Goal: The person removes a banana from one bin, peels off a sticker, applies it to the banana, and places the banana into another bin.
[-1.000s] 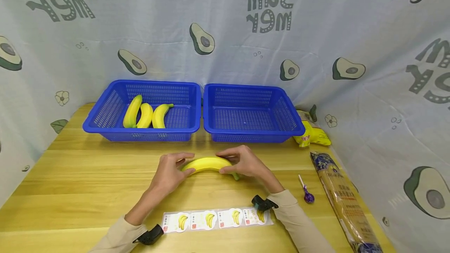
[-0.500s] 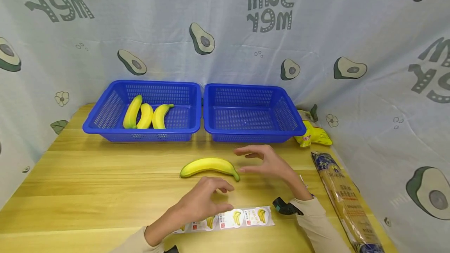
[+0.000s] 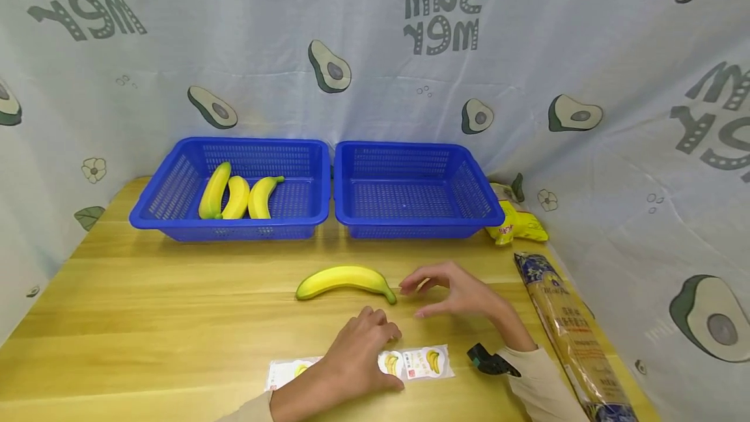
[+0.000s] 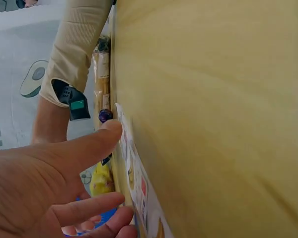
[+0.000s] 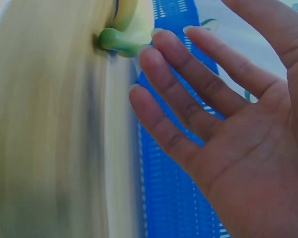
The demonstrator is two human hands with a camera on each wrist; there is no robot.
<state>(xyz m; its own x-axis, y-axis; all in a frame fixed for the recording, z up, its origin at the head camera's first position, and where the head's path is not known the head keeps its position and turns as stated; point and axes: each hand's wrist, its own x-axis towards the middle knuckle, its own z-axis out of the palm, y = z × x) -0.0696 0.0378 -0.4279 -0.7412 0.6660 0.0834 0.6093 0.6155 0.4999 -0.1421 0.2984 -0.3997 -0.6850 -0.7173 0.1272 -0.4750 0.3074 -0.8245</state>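
A yellow banana (image 3: 346, 277) with a green stem lies on the wooden table in the head view. My right hand (image 3: 459, 288) hovers just right of its stem, fingers bent loosely and holding nothing. In the right wrist view the green stem (image 5: 114, 40) shows beyond the spread fingertips (image 5: 156, 37). Nearer the front edge, my left hand (image 3: 359, 353) is over a strip of banana-picture stickers (image 3: 426, 363), covering its middle. The left wrist view shows thumb and fingers apart, close above the strip (image 4: 141, 191), with nothing between them.
Two blue baskets stand at the back; the left basket (image 3: 234, 233) has three bananas (image 3: 236, 197) in it, beside the right basket (image 3: 418, 221). A yellow packet (image 3: 518, 223) and a long noodle-like package (image 3: 571, 337) lie on the right. A purple lollipop (image 4: 105, 115) shows in the left wrist view.
Both hands have let go of the banana, which stays on the table. The left hand has come down and right onto the sticker strip; the right hand has drawn back to the right.
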